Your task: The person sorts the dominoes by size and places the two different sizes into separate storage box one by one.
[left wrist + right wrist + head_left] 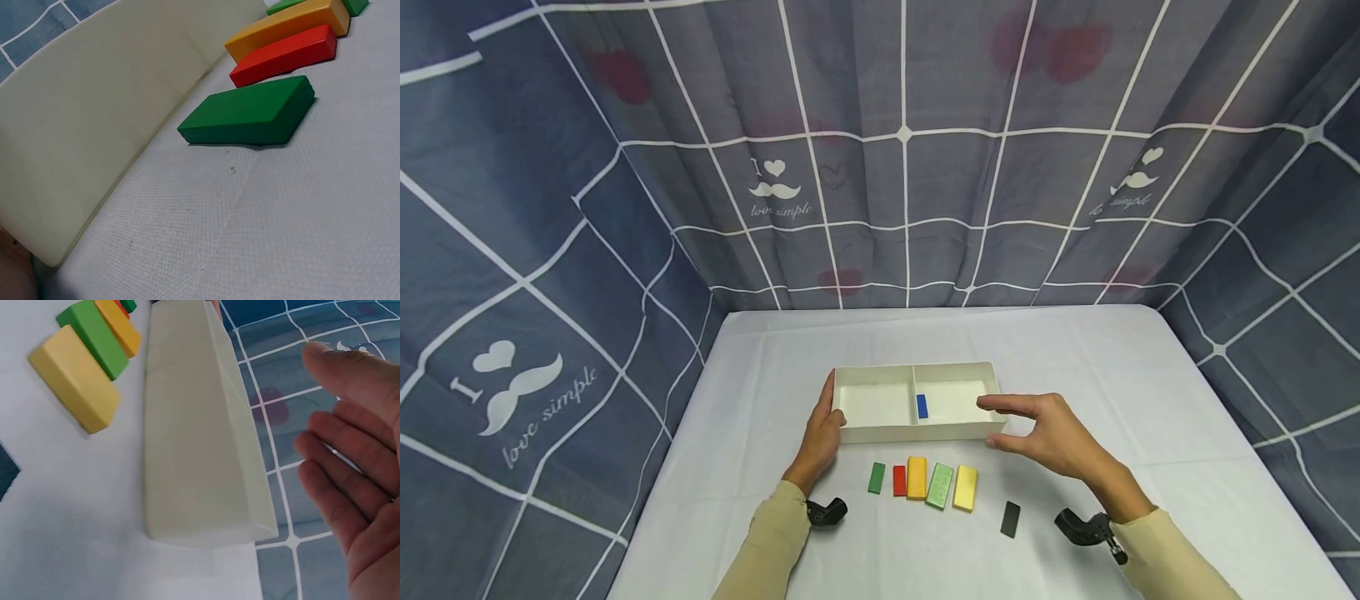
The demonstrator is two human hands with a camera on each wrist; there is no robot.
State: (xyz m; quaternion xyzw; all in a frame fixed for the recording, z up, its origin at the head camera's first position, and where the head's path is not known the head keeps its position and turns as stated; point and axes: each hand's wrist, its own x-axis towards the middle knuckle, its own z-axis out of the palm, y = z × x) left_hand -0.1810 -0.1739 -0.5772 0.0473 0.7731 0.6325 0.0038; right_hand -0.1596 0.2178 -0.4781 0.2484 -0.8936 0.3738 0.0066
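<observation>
A cream two-compartment box (pixel 880 434) stands on the white cloth. My left hand (pixel 817 443) grips its left end, with the thumb at the front corner and the fingers along the side. Inside the right compartment, a small blue block (pixel 922 407) lies close to the divider. My right hand (pixel 1051 433) is by the box's right end, thumb and fingers spread apart and nothing between them. In the right wrist view, the right hand's fingers (pixel 340 487) are loosely bent and apart from the box wall (pixel 187 437).
In front of the box lie a dark green block (pixel 876 478), a red block (pixel 899 481), an orange block (pixel 917 478), a light green block (pixel 939 486) and a yellow block (pixel 965 488). A blackish block (pixel 1011 519) lies farther right. Grid-patterned curtains (pixel 865 183) surround the table.
</observation>
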